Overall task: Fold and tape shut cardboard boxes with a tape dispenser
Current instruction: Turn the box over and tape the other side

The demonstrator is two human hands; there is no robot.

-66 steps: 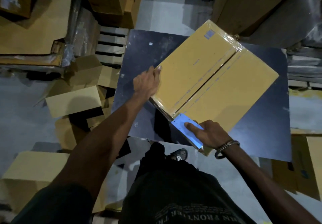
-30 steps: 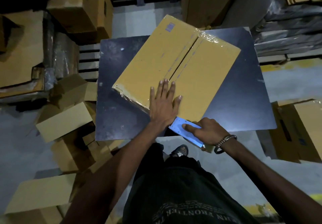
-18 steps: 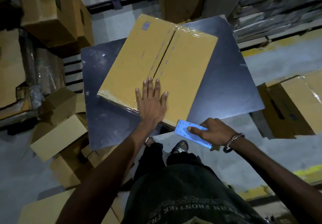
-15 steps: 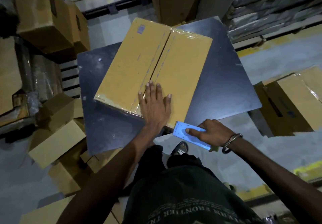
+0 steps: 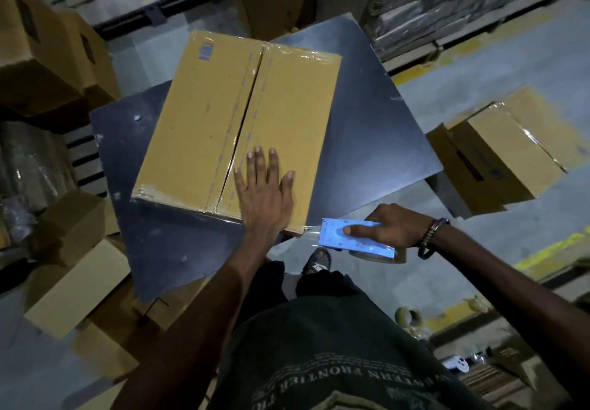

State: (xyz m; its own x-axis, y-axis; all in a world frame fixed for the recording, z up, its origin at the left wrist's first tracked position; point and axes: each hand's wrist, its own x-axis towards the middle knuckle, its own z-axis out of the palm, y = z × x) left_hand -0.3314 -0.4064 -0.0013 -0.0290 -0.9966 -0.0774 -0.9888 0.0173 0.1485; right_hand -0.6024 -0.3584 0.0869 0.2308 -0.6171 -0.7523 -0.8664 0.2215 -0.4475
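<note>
Pressing flat on the box point(image 5: 223, 128) near its seam, the left hand point(image 5: 263, 192) lies open with straight fingers, while the right hand point(image 5: 388, 227) keeps a closed grip round the dispenser point(image 5: 348, 239), just off the box's near right corner. The box sits on the counter point(image 5: 367, 141), its seam running away from the person (slightly rightward). A tape strand seems to bridge dispenser and corner, so the right hand is nearer for any cut.
</note>
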